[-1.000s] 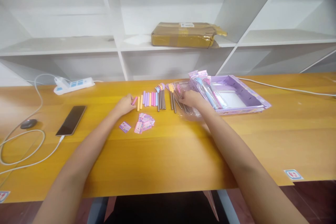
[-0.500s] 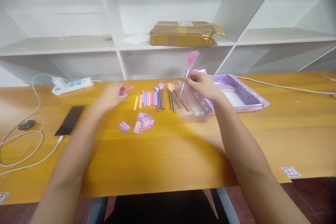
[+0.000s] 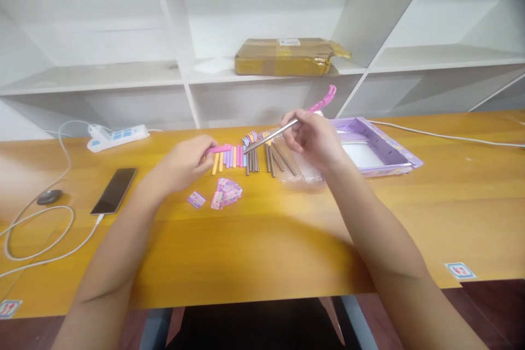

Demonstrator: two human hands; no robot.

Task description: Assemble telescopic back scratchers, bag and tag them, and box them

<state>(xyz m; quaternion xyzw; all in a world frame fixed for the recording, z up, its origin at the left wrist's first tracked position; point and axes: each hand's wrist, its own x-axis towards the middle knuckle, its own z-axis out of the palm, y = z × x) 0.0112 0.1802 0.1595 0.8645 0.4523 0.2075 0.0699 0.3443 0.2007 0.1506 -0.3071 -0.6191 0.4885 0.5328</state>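
Observation:
In my right hand is a back scratcher, its pink claw head up to the right and its bare metal rod slanting down left. My left hand pinches a pink handle sleeve that points right, toward the rod's end but apart from it. Below and behind them lies a row of yellow, purple, pink and blue handle sleeves. To their right rest several more back scratchers with metal rods and coloured claw heads, some lying near clear plastic bags.
A purple display box stands at the right. Small printed cards lie in front of the sleeves. At the left are a phone on a cable, a mouse and a power strip. A taped carton sits on the shelf.
My left hand has moved right with the pink sleeve. My right hand has tipped the back scratcher from steep to slanting, its rod end now swung left toward the sleeve.

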